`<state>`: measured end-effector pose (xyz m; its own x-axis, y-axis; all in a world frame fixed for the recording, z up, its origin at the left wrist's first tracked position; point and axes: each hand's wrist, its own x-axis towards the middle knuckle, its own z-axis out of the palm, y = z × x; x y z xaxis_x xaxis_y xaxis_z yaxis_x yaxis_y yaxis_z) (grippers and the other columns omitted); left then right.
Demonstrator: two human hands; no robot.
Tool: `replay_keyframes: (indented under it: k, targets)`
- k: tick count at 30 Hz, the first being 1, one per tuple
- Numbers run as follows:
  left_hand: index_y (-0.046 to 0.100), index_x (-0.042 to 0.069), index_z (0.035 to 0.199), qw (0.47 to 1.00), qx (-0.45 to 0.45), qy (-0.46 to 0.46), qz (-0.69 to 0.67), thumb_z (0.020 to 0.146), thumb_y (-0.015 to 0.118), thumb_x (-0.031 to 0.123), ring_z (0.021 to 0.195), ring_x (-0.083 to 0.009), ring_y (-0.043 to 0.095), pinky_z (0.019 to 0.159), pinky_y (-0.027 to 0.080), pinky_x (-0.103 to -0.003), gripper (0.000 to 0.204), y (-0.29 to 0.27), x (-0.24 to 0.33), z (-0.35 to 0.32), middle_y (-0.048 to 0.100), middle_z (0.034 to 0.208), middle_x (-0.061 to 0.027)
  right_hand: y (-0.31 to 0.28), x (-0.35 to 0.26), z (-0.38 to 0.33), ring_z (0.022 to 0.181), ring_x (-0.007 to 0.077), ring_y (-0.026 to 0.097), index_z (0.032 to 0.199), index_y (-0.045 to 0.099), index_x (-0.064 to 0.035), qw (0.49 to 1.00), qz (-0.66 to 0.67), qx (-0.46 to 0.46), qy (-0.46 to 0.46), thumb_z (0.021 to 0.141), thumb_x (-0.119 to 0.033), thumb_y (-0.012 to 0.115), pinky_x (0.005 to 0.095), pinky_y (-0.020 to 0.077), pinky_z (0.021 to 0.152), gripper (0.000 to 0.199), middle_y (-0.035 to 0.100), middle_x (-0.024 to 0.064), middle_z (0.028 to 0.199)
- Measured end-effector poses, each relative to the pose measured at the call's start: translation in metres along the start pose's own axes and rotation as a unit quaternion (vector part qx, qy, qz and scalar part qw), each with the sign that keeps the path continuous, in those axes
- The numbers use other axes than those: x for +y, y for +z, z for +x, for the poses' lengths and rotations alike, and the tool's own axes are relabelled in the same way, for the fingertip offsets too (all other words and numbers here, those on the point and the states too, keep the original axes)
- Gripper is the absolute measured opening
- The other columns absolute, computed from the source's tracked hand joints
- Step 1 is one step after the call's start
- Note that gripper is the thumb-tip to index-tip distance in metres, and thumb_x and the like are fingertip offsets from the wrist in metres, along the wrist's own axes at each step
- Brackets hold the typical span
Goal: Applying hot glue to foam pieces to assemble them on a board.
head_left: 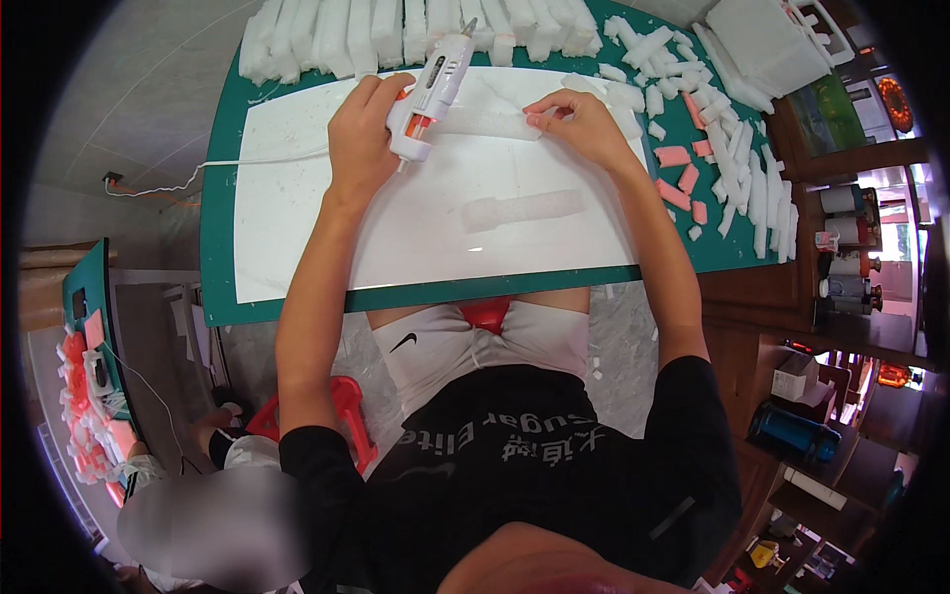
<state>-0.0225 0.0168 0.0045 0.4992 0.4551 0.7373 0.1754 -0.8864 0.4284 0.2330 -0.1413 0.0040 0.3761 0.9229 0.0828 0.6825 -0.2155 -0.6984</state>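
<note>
My left hand [361,139] is wrapped around a white hot glue gun [440,84] with an orange trigger. Its nozzle points up and away, toward a row of white foam strips at the far edge. With thumb and fingers, my right hand [586,124] pinches the right end of a flat white foam strip [485,124], which lies just to the right of the glue gun. Nearer to me, another translucent white foam strip [524,210] rests alone on the glossy white board [297,228]. I cannot make out any glue on either strip.
Foam strips [386,40] line the far edge of the green tabletop [220,267]. White offcuts [727,148] and pink foam blocks [673,156] are heaped at right, below a white foam box [772,49]. A white cord [257,160] runs left. A person sits near a red stool [346,406].
</note>
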Motion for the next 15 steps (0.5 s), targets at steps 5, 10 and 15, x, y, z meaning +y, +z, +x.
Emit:
replay_keyframes:
  k: [5, 10, 15]
  targets:
    - [0.067, 0.008, 0.112, 1.0, 0.018, -0.009, -0.011, 0.07, 0.075, -0.002, 0.077, -0.0297, 0.062, 0.067, 0.051, -0.034, 0.044, 0.0, -0.004, 0.001, 0.061, 0.09, -0.0098, 0.0, 0.0, -0.001, 0.079, 0.0133, 0.053, 0.098, 0.079, -0.0088, 1.0, -0.003, 0.002, 0.015, 0.084, -0.028, 0.079, 0.0284, 0.0464, 0.075, 0.024, 0.07, 0.0045, 0.091]
    - [0.066, 0.007, 0.114, 0.999, 0.028, -0.007, -0.018, 0.072, 0.075, -0.002, 0.08, -0.0296, 0.064, 0.07, 0.052, -0.034, 0.043, -0.001, -0.009, 0.001, 0.063, 0.093, -0.0108, 0.001, -0.003, -0.001, 0.08, 0.014, 0.054, 0.098, 0.079, -0.0097, 1.0, -0.001, -0.001, 0.013, 0.084, -0.028, 0.078, 0.0288, 0.0464, 0.075, 0.023, 0.068, 0.0056, 0.091]
    - [0.065, 0.003, 0.113, 0.998, 0.039, -0.03, -0.03, 0.087, 0.064, 0.009, 0.086, -0.033, 0.064, 0.077, 0.051, -0.035, 0.027, -0.002, -0.012, 0.002, 0.064, 0.097, -0.0152, 0.001, -0.003, -0.002, 0.081, 0.0151, 0.055, 0.1, 0.079, -0.009, 1.0, 0.006, 0.005, -0.008, 0.085, -0.028, 0.078, 0.0294, 0.0468, 0.077, 0.024, 0.068, 0.0063, 0.093]
